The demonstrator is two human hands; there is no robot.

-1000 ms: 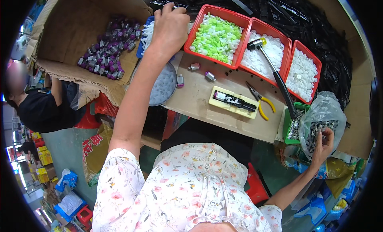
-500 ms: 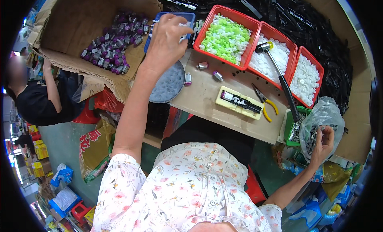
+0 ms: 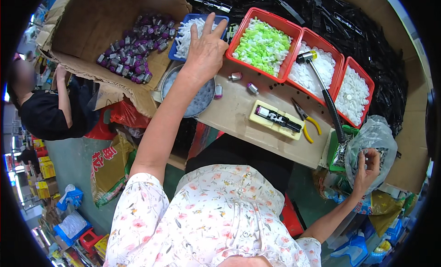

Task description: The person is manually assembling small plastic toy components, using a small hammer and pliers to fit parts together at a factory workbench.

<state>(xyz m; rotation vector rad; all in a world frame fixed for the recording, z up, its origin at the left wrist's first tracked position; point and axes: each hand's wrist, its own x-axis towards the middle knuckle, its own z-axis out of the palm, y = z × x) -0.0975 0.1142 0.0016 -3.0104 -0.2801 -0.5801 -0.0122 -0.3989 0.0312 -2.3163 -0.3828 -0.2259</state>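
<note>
My left hand (image 3: 205, 51) reaches over the right edge of the blue tray (image 3: 172, 50) of small white plastic pins (image 3: 185, 37), its fingers spread apart with nothing seen in them. At the far right my right hand (image 3: 367, 171) is at the clear plastic bag (image 3: 382, 140) of small metal parts. Its thumb and fingers are pinched together; what lies between them is too small to make out. A cream holder (image 3: 255, 117) lies on the table with a black part (image 3: 287, 123) set in it. Beside that are yellow-handled pliers (image 3: 312, 127).
Three red bins hold green-and-white pieces (image 3: 262, 46), white pieces (image 3: 317, 67) and white caps (image 3: 353, 92). A hammer (image 3: 328, 99) leans across them. A round metal bowl (image 3: 202, 108) stands near a cardboard box (image 3: 82, 33) of purple-and-metal parts (image 3: 131, 56). Another person (image 3: 50, 106) sits at left.
My left hand has shifted right and slightly down from above the blue tray, its curled fingers now spread. My right hand stays at the bag, moved only slightly.
</note>
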